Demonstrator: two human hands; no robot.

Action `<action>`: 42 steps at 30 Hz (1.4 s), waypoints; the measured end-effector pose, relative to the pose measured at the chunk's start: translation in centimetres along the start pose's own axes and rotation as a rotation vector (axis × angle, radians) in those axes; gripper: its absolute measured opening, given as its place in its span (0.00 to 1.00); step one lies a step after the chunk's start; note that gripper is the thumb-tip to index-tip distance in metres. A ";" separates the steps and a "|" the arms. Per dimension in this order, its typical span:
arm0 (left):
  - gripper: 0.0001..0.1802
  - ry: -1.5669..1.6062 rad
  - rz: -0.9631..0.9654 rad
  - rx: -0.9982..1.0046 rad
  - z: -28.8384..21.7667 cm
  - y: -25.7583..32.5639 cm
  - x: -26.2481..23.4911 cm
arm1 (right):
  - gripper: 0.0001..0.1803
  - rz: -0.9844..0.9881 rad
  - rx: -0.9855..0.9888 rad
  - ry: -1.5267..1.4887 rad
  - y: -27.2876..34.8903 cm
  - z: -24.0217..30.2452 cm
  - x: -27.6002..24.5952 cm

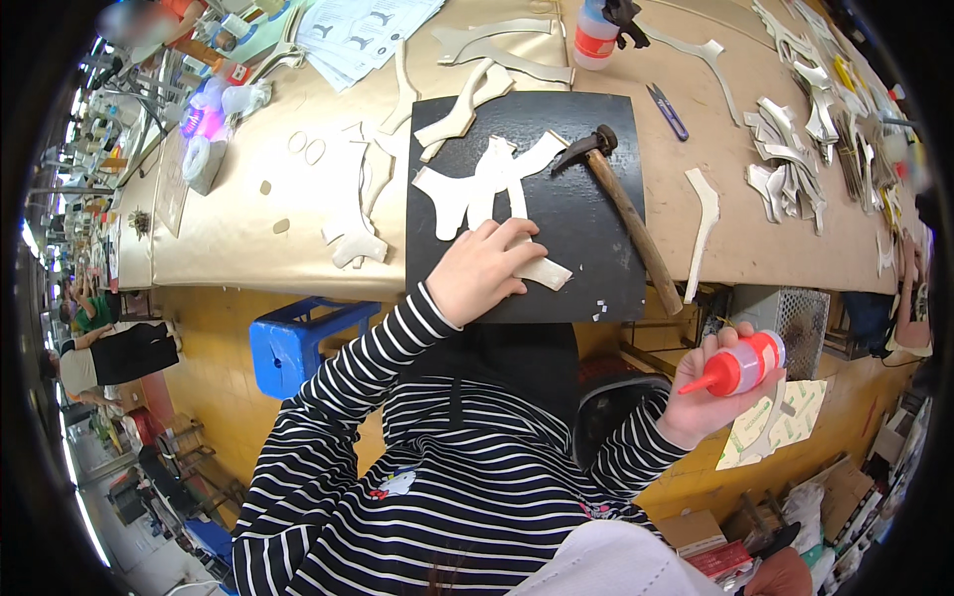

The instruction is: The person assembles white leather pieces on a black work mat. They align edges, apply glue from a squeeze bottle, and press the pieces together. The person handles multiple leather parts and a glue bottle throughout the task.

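Long-sleeved top, black with thin white horizontal stripes; small white-and-red emblem on chest. Left hand (484, 270) and right hand (708, 397) bare, ungloved.

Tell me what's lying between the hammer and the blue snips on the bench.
Nothing: in the head view the stretch from the hammer head to the blue snips is bare black mat edge, then tan bench top.

One hammer (624, 204), one black mat (596, 248), two glue bottles (740, 366), one blue stool (298, 343), one blue snips (668, 110).
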State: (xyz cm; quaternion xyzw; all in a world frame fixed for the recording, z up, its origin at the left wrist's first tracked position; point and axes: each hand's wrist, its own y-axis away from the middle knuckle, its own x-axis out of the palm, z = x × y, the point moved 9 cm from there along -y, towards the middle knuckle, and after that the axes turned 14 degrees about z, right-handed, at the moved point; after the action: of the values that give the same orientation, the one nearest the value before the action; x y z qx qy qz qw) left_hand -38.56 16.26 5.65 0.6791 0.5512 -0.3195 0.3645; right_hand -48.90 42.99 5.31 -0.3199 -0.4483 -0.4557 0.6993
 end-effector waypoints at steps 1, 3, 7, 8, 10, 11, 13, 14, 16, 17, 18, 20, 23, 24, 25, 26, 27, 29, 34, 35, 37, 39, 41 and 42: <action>0.22 -0.022 -0.009 0.001 -0.2 0.0 0.1 | 0.36 0.005 0.025 0.007 -0.1 -0.8 0.5; 0.18 -0.064 0.017 0.014 -0.4 -0.4 0.1 | 0.36 0.009 0.064 0.029 0.1 -1.9 1.2; 0.14 -0.040 0.190 0.009 -0.2 -1.6 0.2 | 0.36 0.078 0.055 0.036 0.7 -2.6 2.2; 0.12 0.003 0.070 0.066 -0.6 -1.7 -1.3 | 0.34 0.017 -0.007 0.086 1.0 -2.0 1.7; 0.10 0.141 -0.160 0.227 -1.6 -0.7 -4.5 | 0.33 -0.092 -0.098 0.236 1.8 -0.9 1.1; 0.12 0.218 -0.233 0.246 -1.7 0.1 -5.5 | 0.32 -0.129 -0.133 0.280 2.1 -0.6 1.1; 0.12 0.347 -0.268 0.253 -1.5 1.6 -6.7 | 0.32 -0.154 -0.215 0.413 2.4 0.1 1.7; 0.11 0.473 -0.274 0.249 -1.2 2.2 -6.8 | 0.33 -0.162 -0.270 0.492 2.5 0.4 2.3; 0.09 0.840 -0.338 0.282 -0.8 3.5 -6.6 | 0.35 -0.134 -0.354 0.620 2.4 0.5 3.8; 0.10 0.926 -0.335 0.206 -0.3 3.6 -5.6 | 0.37 -0.097 -0.385 0.668 2.1 0.2 4.7; 0.10 1.008 -0.361 0.173 -0.2 3.8 -4.9 | 0.38 -0.050 -0.418 0.709 1.9 -0.1 5.6; 0.12 1.108 -0.410 0.084 0.2 4.0 -3.3 | 0.40 -0.052 -0.463 0.797 1.9 -0.7 6.8; 0.16 1.184 -0.421 0.030 0.2 4.1 -2.0 | 0.42 0.082 -0.465 0.841 1.6 -2.1 8.8; 0.18 1.155 -0.421 0.050 0.0 4.2 -2.1 | 0.42 0.118 -0.465 0.865 1.4 -2.5 9.3; 0.21 1.129 -0.432 0.065 -0.2 4.3 -2.3 | 0.43 0.152 -0.464 0.886 1.4 -2.9 9.7; 0.23 1.101 -0.447 0.088 -0.3 4.5 -2.6 | 0.44 0.223 -0.419 0.841 1.1 -3.6 10.1; 0.24 1.051 -0.463 0.136 -0.6 4.6 -3.1 | 0.44 0.253 -0.414 0.850 1.1 -3.8 10.3; 0.28 0.927 -0.497 0.271 -1.5 4.9 -4.2 | 0.45 0.318 -0.415 0.842 1.1 -4.2 10.8; 0.36 0.618 -0.427 0.347 -3.2 5.1 -4.8 | 0.46 0.423 -0.378 0.851 1.3 -5.2 11.5; 0.37 0.639 -0.420 0.342 -3.2 5.1 -4.8 | 0.46 0.436 -0.376 0.861 1.3 -5.3 11.5; 0.38 0.676 -0.403 0.329 -3.2 5.1 -4.6 | 0.47 0.461 -0.378 0.880 1.4 -5.6 11.6; 0.39 0.670 -0.419 0.335 -3.2 5.1 -4.8 | 0.48 0.492 -0.368 0.887 1.4 -5.8 11.7; 0.40 0.665 -0.427 0.332 -3.1 5.1 -4.8 | 0.48 0.520 -0.343 0.889 1.3 -6.1 11.8; 0.40 0.664 -0.430 0.327 -3.0 5.1 -4.8 | 0.48 0.530 -0.334 0.892 1.3 -6.2 11.8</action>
State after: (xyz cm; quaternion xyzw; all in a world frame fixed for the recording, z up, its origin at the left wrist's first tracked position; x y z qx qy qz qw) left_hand -34.39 15.65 11.99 0.6636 0.7098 -0.2355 -0.0204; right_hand -43.47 34.02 13.69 -0.3043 0.0665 -0.4204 0.8522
